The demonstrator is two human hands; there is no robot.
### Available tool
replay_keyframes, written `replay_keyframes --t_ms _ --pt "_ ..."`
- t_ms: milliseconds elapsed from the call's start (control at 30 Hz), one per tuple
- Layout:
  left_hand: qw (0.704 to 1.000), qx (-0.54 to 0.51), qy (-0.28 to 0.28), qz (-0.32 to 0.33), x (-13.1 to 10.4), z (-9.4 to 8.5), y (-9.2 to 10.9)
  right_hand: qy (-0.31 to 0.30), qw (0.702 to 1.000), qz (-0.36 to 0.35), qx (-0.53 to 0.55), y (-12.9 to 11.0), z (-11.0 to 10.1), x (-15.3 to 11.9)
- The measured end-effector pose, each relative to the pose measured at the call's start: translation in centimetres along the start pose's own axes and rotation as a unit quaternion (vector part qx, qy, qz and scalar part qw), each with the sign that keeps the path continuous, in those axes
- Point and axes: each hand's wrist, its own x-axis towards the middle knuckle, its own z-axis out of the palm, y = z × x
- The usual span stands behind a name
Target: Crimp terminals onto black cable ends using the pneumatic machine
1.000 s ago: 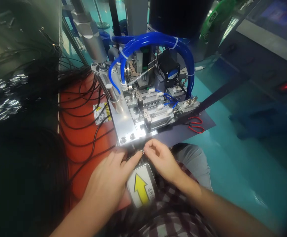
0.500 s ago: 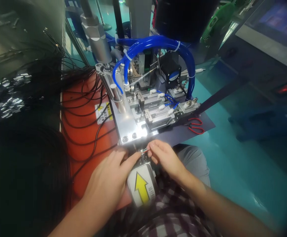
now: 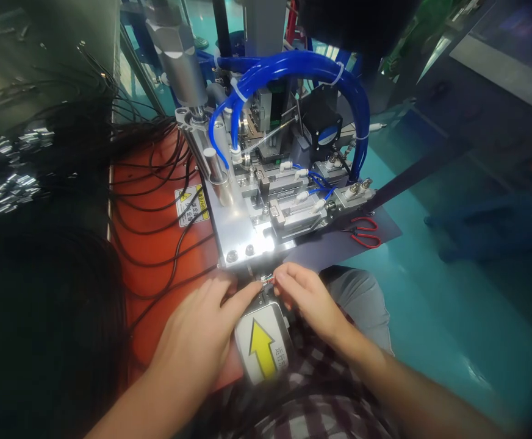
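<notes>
My right hand (image 3: 305, 297) is closed in a pinch on a thin reddish wire (image 3: 269, 280) at the front of the machine. My left hand (image 3: 204, 320) is closed, its thumb stretched to the same small spot; what its fingers hold is hidden beneath them. Both thumbs nearly meet at a small metal fixture (image 3: 263, 295), just below the bright metal plate (image 3: 243, 235). Under the hands is a white cover (image 3: 246, 341) bearing a yellow arrow. Black cables run across the orange surface towards my left hand.
Black cables (image 3: 151, 265) lie on the orange table (image 3: 156, 244), with a large dark bundle at left. Blue air hoses (image 3: 293, 64) arch over the machine's cylinders. Red-handled cutters (image 3: 366, 233) lie on the dark ledge at right. A metal cylinder (image 3: 181, 67) stands upright at back left.
The view has shifted slightly. Both hands stay at the same fixture; my right hand has turned a little and sits slightly lower, still pinching the wire.
</notes>
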Motion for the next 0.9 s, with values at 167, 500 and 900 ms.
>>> replay_keyframes --t_ms 167,500,900 --pt "1.0 0.008 0.01 -0.011 -0.8 0.8 -0.2 0.011 1.0 0.012 0.003 -0.3 0.4 -0.1" --pt "0.999 0.003 -0.042 -0.003 -0.3 -0.4 -0.4 -0.001 1.0 -0.008 0.011 0.5 0.2 0.0" --pt "1.0 0.006 0.002 -0.015 -1.1 1.1 -0.4 -0.004 0.999 0.014 0.052 0.3 -0.2 -0.2"
